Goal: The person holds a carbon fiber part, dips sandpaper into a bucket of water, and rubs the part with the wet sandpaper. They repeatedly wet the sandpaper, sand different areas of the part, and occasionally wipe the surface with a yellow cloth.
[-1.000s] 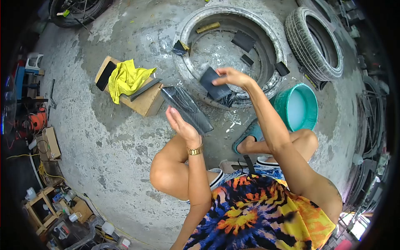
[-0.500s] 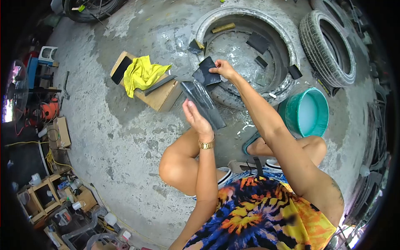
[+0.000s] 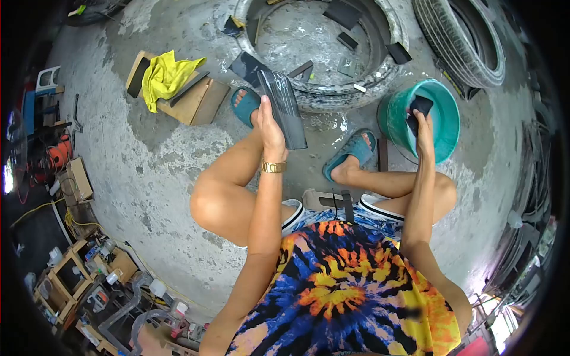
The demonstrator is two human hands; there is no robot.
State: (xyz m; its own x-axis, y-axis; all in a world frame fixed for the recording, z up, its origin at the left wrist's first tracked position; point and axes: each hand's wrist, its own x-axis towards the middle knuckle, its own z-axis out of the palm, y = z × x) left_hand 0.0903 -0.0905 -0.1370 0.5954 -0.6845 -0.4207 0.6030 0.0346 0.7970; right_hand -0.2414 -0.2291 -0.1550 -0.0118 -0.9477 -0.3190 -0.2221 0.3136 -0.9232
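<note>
My left hand (image 3: 273, 137) grips a glossy black carbon-fibre panel (image 3: 284, 110) along its left side, holding it tilted in front of me. The panel has whitish streaks on its upper part. To the right, my right hand (image 3: 425, 135) pinches a bent black sheet of sandpaper (image 3: 422, 105) above the opening of a green bucket (image 3: 394, 121). Cloudy liquid shows inside the bucket. Another dark sheet (image 3: 246, 66) lies by the tyre edge, just behind the panel.
A flat-lying tyre (image 3: 332, 98) holds several dark pieces. At left, a wooden block (image 3: 202, 102) carries a yellow cloth (image 3: 165, 77). Another tyre (image 3: 457, 44) leans at upper right. Cluttered wooden shelving (image 3: 65, 270) stands at lower left.
My right hand has moved from beside the panel to over the green bucket, carrying the sandpaper. The left hand still holds the panel, now more upright. The view has shifted downward.
</note>
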